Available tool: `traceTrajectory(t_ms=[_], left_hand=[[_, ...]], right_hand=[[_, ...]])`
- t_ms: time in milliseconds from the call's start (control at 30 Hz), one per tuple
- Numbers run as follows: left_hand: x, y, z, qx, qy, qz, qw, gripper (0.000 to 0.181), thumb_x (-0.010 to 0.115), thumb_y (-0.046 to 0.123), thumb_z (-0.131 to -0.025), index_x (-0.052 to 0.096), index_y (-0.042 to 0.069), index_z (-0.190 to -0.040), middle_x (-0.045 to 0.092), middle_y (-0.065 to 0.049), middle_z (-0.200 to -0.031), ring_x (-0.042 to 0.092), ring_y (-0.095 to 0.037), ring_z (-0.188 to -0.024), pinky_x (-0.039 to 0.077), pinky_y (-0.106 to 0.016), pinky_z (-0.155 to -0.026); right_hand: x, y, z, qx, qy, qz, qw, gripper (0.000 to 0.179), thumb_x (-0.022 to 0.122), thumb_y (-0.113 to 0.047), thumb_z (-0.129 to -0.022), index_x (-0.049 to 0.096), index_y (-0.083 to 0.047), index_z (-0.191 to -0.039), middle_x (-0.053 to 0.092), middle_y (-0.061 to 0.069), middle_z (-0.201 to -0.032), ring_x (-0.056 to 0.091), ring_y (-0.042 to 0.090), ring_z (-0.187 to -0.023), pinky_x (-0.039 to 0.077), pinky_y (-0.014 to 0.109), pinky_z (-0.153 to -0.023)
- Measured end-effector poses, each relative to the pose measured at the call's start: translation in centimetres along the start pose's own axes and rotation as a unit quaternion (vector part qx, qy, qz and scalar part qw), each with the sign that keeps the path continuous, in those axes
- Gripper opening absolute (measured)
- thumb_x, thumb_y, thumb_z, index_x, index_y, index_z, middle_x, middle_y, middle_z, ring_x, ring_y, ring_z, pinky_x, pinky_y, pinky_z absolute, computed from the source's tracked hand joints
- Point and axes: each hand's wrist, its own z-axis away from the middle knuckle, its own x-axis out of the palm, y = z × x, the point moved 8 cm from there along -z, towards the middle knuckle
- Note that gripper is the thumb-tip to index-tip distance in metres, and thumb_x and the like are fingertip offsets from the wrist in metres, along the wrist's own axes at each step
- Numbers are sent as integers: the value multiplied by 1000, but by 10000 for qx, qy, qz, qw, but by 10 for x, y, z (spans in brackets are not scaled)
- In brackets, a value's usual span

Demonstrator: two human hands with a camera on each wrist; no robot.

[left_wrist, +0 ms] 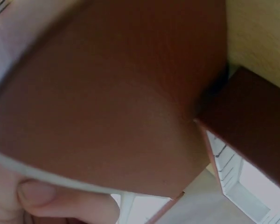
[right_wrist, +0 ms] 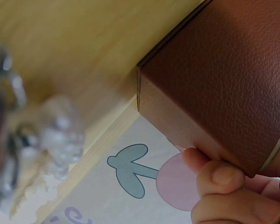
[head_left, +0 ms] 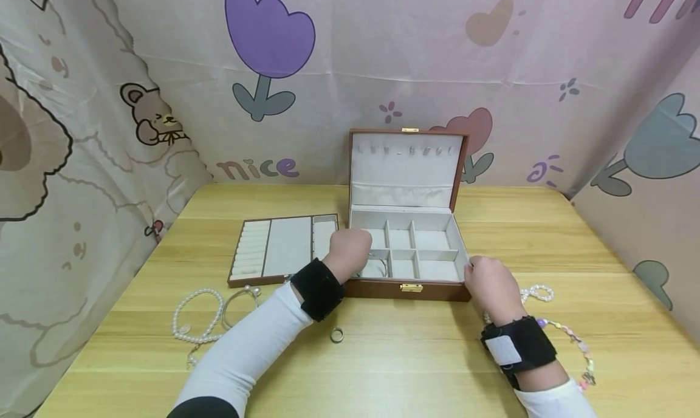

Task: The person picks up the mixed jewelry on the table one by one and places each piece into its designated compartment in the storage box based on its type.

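A brown leather jewelry box [head_left: 377, 289] stands with its lid [head_left: 404, 169] raised and its pale, divided inside showing. My left hand [head_left: 350, 254] grips the box's left wall, the thumb [left_wrist: 37, 192] lying along the pale rim in the left wrist view. At the front right corner, my right hand [head_left: 494, 284] holds the right wall, with curled fingers [right_wrist: 224, 176] against the leather in the right wrist view. Inside the front left compartment lies a thin silver bangle [head_left: 385, 267], partly hidden by the left hand.
Left of the box lies a lined tray [head_left: 290, 242] with ring rolls. A pearl string [head_left: 176, 321], another bangle [head_left: 225, 308] and a ring [head_left: 336, 335] are on the table [head_left: 404, 369]. Beside the right wrist are a pearl piece [head_left: 541, 293] and a coloured bead string [head_left: 585, 348].
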Motion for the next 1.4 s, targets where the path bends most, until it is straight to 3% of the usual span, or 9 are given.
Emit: traceTrajectory(t_ms=[133,333,733,967,1233,1400], left_hand=[[1,5,-1,45,109,-308,9995,24,54,9,-88,62,12,-66,47,3,-57,43,-9,-54,47,-28,-50],[0,11,1,119,81,-430,9990,22,54,11,-88,64,13,-69,54,3,-61,49,-10,-57,47,-27,-53],[7,19,2,292,173,-795,9963,25,53,14,-89,65,14,-68,43,3,-54,40,-9,-51,30,-23,-42],[13,20,-6,212,-181,-947,9951,26,51,15,-89,65,14,-67,52,4,-57,47,-8,-54,39,-23,-47],[17,20,-9,166,-412,-980,9942,24,52,18,-89,64,14,-68,51,5,-58,46,-7,-54,39,-22,-46],[15,21,-6,270,-237,-977,9946,24,53,16,-88,64,14,-67,42,4,-54,38,-8,-50,31,-22,-42]], right_hand=[[0,0,0,-2,7,9,10000,22,50,-8,-87,65,7,-78,60,13,-63,50,19,-53,40,33,-45],[0,0,0,-8,51,39,10000,22,50,-7,-87,64,7,-78,60,13,-63,50,19,-53,40,33,-45],[1,-1,0,-13,22,25,10000,23,49,-7,-87,64,7,-79,58,12,-61,48,18,-51,38,31,-44],[0,0,0,15,14,13,10000,23,49,-7,-87,65,7,-79,59,12,-62,49,18,-52,39,31,-44],[0,0,0,-2,36,-9,10000,23,50,-7,-87,65,7,-79,60,13,-62,50,18,-52,39,31,-44],[0,0,-1,12,9,-15,10000,23,49,-7,-87,65,7,-80,60,13,-63,49,18,-52,39,31,-44]])
